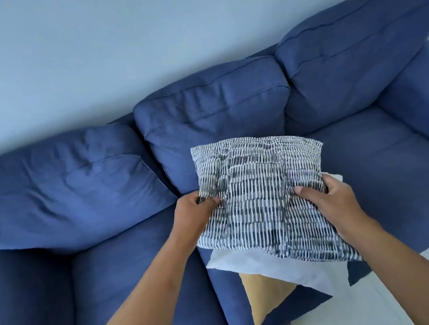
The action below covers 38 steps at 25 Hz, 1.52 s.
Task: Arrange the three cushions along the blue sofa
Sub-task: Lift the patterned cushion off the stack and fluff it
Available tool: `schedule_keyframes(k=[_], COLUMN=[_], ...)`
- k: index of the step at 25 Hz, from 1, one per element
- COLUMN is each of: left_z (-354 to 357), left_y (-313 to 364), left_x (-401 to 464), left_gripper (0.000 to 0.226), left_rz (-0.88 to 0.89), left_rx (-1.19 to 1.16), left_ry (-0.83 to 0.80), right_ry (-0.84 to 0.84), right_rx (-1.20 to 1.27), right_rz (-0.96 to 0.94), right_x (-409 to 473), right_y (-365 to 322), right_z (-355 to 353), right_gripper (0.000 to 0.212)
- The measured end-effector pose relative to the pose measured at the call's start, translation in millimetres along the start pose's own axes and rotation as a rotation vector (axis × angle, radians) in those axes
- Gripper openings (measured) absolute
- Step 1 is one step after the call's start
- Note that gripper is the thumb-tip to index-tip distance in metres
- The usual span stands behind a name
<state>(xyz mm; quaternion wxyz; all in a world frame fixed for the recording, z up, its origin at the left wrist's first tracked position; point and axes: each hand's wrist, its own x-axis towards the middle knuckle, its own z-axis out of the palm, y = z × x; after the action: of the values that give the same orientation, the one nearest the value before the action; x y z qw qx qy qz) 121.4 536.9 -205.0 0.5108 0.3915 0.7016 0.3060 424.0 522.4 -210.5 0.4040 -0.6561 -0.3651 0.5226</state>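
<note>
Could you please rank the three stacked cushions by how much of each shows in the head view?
1. Blue-and-white striped fabric cushion, on top and fully visible.
2. Plain white cushion.
3. Mustard-yellow cushion.
The lower two are mostly covered, so true sizes cannot be told.

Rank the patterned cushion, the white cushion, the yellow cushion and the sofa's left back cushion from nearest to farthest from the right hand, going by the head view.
From the right hand:
1. Patterned cushion: gripped at its right edge.
2. White cushion: directly beneath, on the middle seat.
3. Yellow cushion: lowest of the pile, poking out at the seat front.
4. Left back cushion: far across the blue sofa.
</note>
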Motion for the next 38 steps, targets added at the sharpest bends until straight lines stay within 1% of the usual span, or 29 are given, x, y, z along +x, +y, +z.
schedule_keyframes(k=[4,6,11,14,17,19,22,24,27,28,30,33,35,38], left_z=[-50.3,-77.3,-134.2,-170.4,-207.0,-232.5,-281.5,-313.9,-371.6,-389.3,-419.2,-447.8,-460.1,-466.0], left_y=[-7.8,-21.7,-64.2,-92.3,-117.8,-135.2,-161.7,-177.1,-208.7,-219.2,-236.5,-249.9,-258.7,-273.8], left_x=[-48.7,-73.0,-124.2,-146.3,-161.4,-163.6,-159.0,-152.2,-134.7,-126.9,-111.5,-85.3,-60.9,-23.1], left_gripper=[0.019,0.011,0.009,0.015,0.014,0.012,0.010,0.012,0.026,0.029,0.029,0.027,0.027,0.027], left_rz=[-0.012,-0.050,-0.183,-0.248,-0.288,-0.313,-0.319,-0.311,-0.325,-0.343,-0.379,-0.425,-0.451,-0.502], left_rx=[-0.080,-0.137,-0.271,-0.315,-0.360,-0.419,-0.470,-0.448,-0.398,-0.399,-0.422,-0.464,-0.469,-0.444], left_ry=[0.142,0.224,0.372,0.404,0.412,0.397,0.330,0.258,0.097,0.065,0.039,0.033,0.010,0.004], right_ry=[-0.203,-0.298,-0.475,-0.581,-0.655,-0.689,-0.687,-0.663,-0.615,-0.607,-0.576,-0.497,-0.466,-0.425], right_rx=[-0.015,-0.034,-0.075,-0.079,-0.047,-0.014,0.003,-0.018,-0.105,-0.126,-0.173,-0.125,-0.099,-0.102], right_rz=[-0.050,-0.044,-0.003,0.062,0.147,0.196,0.242,0.267,0.290,0.291,0.305,0.409,0.479,0.554], right_x=[0.5,-3.0,-31.4,-50.1,-63.4,-70.4,-83.2,-91.8,-98.7,-99.8,-100.9,-102.9,-95.5,-75.2], right_y=[-27.0,-32.5,-23.2,-15.5,-13.2,-12.0,-3.5,3.8,15.4,18.1,21.9,28.9,37.5,54.1], right_z=[33.1,62.5,133.4,171.7,206.1,230.2,277.9,305.7,357.5,373.8,403.9,430.3,446.3,464.8], right_gripper=[0.013,0.010,0.010,0.015,0.020,0.019,0.024,0.029,0.034,0.036,0.035,0.028,0.025,0.028])
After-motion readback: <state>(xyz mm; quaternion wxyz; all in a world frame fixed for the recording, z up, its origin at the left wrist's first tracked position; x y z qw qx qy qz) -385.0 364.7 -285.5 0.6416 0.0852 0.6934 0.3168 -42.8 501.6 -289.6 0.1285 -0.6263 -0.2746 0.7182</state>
